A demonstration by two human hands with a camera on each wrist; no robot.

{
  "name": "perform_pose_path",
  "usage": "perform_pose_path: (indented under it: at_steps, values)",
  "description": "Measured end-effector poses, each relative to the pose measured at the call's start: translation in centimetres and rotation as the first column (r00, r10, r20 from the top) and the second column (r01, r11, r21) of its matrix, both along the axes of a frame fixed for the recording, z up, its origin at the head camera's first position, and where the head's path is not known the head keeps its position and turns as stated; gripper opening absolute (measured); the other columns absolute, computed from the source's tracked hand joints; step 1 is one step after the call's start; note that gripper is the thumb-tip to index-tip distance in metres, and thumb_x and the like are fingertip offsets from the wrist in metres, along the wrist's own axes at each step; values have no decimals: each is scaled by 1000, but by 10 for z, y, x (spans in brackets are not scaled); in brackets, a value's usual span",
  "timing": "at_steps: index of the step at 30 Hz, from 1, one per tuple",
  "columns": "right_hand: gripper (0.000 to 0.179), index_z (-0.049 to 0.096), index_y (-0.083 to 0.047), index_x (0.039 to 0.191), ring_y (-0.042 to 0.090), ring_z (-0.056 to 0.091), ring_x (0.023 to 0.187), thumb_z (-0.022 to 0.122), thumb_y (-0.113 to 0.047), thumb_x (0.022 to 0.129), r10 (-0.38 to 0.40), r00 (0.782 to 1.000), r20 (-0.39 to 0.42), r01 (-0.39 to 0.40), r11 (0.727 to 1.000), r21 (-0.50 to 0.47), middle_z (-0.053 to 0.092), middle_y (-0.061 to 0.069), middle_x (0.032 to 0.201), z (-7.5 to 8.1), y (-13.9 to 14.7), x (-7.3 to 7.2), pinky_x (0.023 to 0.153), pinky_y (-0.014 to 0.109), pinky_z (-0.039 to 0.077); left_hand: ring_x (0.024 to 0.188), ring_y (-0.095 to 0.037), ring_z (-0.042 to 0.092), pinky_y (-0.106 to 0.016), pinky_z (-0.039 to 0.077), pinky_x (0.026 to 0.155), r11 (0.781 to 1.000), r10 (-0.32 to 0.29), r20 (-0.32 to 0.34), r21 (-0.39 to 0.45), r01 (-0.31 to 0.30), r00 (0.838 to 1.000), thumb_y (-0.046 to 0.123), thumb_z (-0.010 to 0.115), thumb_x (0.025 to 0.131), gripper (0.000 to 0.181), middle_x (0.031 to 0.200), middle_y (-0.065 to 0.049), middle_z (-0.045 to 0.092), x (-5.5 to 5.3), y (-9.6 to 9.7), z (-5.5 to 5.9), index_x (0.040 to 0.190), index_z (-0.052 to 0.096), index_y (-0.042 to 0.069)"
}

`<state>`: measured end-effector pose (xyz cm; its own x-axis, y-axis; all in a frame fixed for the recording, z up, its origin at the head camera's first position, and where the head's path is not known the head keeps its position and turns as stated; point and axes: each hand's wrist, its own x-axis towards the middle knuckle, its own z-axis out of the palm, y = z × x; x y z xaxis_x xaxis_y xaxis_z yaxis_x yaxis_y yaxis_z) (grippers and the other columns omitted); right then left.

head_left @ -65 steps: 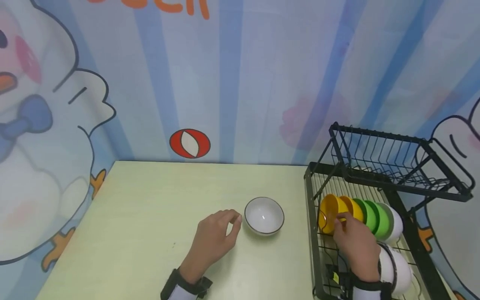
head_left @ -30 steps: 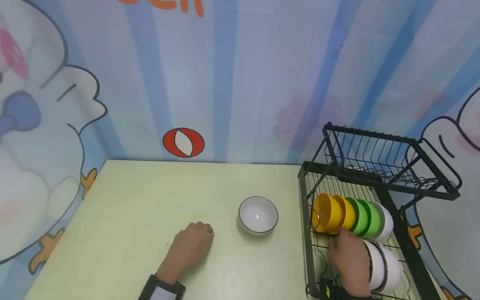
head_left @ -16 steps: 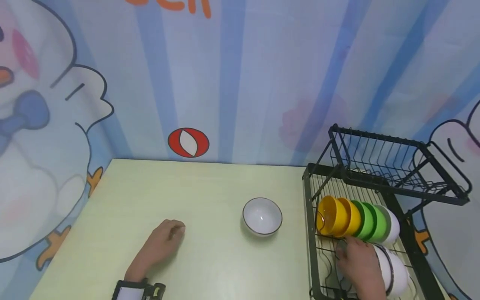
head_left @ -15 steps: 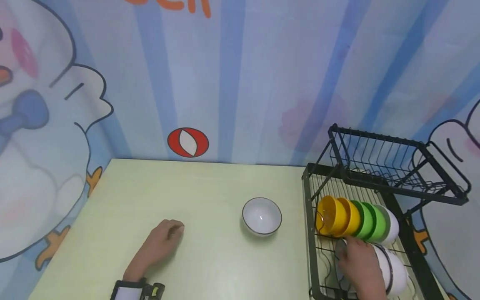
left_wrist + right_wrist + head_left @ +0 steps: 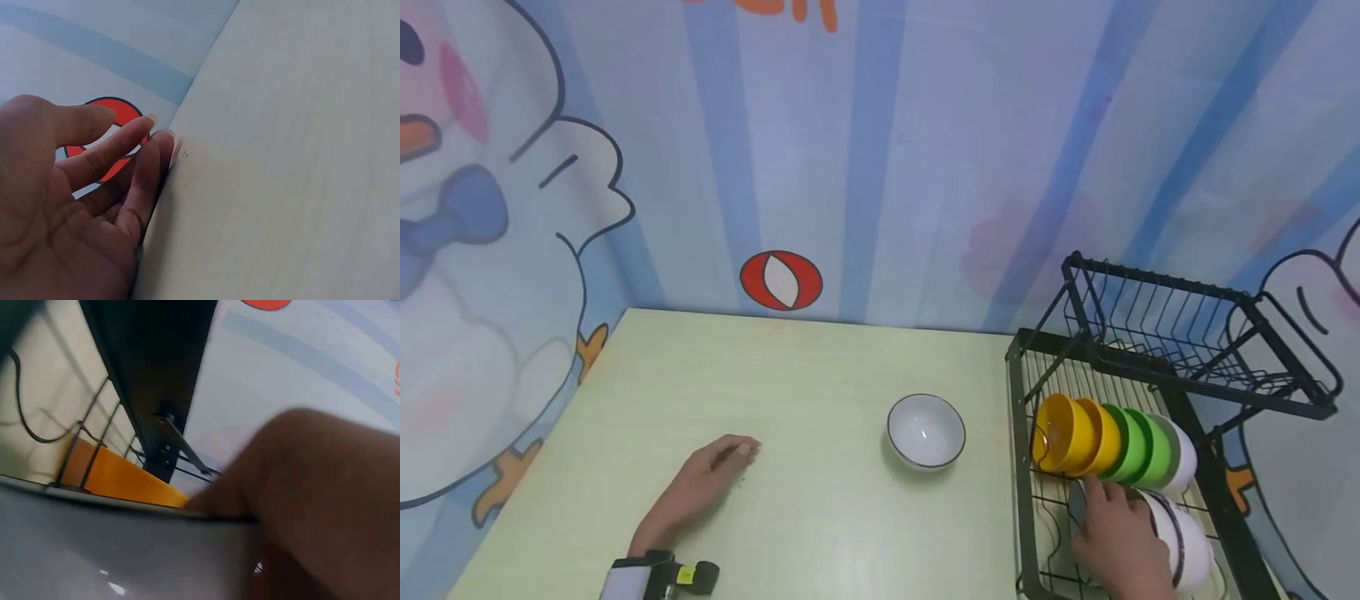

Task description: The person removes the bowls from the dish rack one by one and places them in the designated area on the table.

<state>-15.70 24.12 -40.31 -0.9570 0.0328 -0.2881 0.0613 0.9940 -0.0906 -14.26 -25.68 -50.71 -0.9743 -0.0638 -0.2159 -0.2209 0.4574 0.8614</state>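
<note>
My right hand [image 5: 1120,533] is over the front row of the black dish rack [image 5: 1017,483], pinching the rim of the leftmost white bowl [image 5: 125,550]. That bowl stands on its side, its dark rim crossing the right wrist view, and in the head view the hand covers most of it. More white bowls [image 5: 1193,550] stand close to its right. On the table my left hand [image 5: 700,479] rests on its edge, fingers loosely bent and holding nothing. A white bowl with a dark rim [image 5: 927,429] sits upright on the table between the hands.
Behind my right hand, yellow bowls [image 5: 1062,433], green bowls [image 5: 1153,450] and a white bowl [image 5: 1183,454] stand on edge in a row. The rack's raised wire tier [image 5: 1180,333] overhangs the back. A printed curtain [image 5: 925,167] hangs behind the table [image 5: 820,375].
My right hand has come forward from the yellow bowls to the front white bowl and pinches its rim. My left hand has moved left, away from the bowl on the table.
</note>
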Motion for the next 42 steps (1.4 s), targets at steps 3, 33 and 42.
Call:
perform_pose_path:
  at_steps: [3, 33, 42]
  values:
    - [62, 43, 2, 141, 55, 46, 115, 64, -12, 84, -43, 999, -12, 43, 999, 16, 50, 29, 134, -2, -2, -1, 74, 73, 50, 132, -30, 56, -56, 36, 118, 999, 19, -9, 48, -19, 1000, 51, 43, 104, 52, 137, -10, 62, -1, -3, -1, 135, 57, 12]
    - [71, 74, -13, 116, 32, 65, 102, 79, 17, 52, 207, 481, -852, -277, 958, 76, 74, 8, 117, -14, -7, 24, 62, 52, 58, 131, -22, 58, -49, 31, 123, 980, 84, 17, 178, -85, 996, 48, 41, 105, 50, 136, -7, 64, -2, -11, -6, 138, 55, 13]
    - [51, 74, -4, 112, 37, 71, 99, 60, 28, 75, -112, 422, -900, -250, 940, -234, 75, 17, 110, -8, -20, 18, 106, 0, 33, 125, -21, 63, -47, 37, 120, 980, 90, 21, 177, -93, 996, 40, 40, 107, 45, 134, -11, 64, -3, -9, -4, 137, 54, 9]
